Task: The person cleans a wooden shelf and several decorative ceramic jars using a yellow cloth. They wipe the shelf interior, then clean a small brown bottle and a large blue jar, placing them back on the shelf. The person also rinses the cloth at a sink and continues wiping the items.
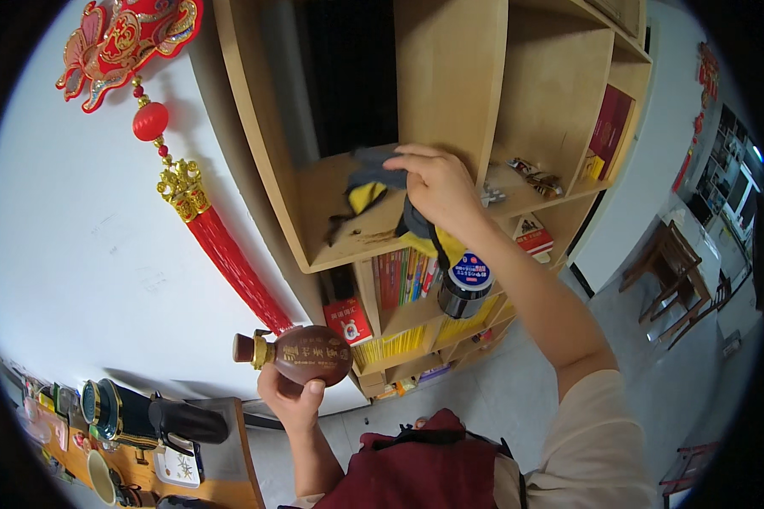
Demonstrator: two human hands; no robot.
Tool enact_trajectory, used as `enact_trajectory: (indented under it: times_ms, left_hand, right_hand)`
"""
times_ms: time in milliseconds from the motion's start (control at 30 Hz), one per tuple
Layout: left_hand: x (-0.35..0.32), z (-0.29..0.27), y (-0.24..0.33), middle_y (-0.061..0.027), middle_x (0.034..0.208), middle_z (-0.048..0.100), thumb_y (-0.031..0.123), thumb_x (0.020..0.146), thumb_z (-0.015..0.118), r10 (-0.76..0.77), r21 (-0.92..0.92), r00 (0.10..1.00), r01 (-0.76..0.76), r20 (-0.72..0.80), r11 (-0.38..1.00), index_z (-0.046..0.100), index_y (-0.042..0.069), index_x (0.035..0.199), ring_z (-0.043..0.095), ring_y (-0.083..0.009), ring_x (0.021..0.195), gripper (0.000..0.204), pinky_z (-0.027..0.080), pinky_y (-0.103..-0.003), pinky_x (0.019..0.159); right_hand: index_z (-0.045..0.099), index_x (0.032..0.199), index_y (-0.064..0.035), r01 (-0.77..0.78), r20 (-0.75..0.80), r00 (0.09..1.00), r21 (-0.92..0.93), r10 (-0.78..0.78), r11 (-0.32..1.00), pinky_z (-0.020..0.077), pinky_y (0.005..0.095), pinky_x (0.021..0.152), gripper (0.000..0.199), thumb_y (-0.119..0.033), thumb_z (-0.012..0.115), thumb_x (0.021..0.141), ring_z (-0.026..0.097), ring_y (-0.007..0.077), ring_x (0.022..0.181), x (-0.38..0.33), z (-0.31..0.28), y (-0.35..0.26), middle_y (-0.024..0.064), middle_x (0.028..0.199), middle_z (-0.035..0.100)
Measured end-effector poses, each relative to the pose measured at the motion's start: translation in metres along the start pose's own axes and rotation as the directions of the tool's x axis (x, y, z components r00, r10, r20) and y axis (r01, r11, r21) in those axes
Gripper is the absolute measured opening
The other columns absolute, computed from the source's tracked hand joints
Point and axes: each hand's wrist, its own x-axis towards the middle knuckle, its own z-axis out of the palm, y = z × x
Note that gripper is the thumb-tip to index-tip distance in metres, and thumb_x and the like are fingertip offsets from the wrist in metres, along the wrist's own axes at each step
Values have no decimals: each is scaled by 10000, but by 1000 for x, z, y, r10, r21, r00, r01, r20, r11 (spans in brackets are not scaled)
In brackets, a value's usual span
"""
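Observation:
My left hand [290,399] is closed around a round brown bottle [314,355] with a stopper and a gold band at its neck, tilted onto its side. At the open shelf compartment, my right hand [437,182] grips a grey and yellow cloth [416,222], part of which hangs over the shelf's front edge. More of the grey and yellow cloth lies on the shelf board [335,242], near dark specks. Under my right forearm is a dark jar [465,293] with a blue label on top; what supports it is hidden.
Books [406,276] fill a lower compartment of the wooden shelf unit [450,76]. A red tasselled ornament [238,263] hangs on the left wall. At lower left, a wooden table [229,488] bears containers and a small white tray [178,465]. Wooden chairs [675,267] stand at right.

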Motion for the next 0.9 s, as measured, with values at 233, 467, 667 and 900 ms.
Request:
enact_trajectory:
  times_ms: [233,467,667,900]
  left_hand:
    - [12,7,-16,-116,901,603,611,597,717,3,21,1000,-3,-4,1000,536,-79,1042,596,-172,798,841,481,-293,712]
    - [28,13,-28,-197,1038,584,551,558,766,-8,-31,1000,8,9,999,519,-115,1069,593,-240,918,875,472,-340,800]
    - [15,-14,-27,-154,958,602,573,560,754,-75,104,997,76,-16,992,539,-106,1047,600,-206,848,863,479,-315,762]
    - [3,-33,-27,-178,985,603,513,569,761,-116,93,992,120,-47,988,545,-118,1044,605,-232,874,819,482,-333,776]
  right_hand:
    - [392,1322,-33,-162,463,783,-493,415,855,264,414,1049,524,-311,310,886,325,396,1244,7,47,56,213,1397,301]
    - [235,1405,-82,-238,462,711,-551,530,800,156,385,1099,570,-339,273,898,165,313,1352,87,117,132,158,1474,147]
    - [301,1392,-147,-66,528,750,-542,400,838,195,358,1093,529,-291,358,886,220,277,1341,143,147,168,92,1468,212]
    - [331,1381,-169,-184,601,765,-139,230,973,229,333,1078,551,-209,426,839,289,267,1316,131,160,93,77,1431,310]
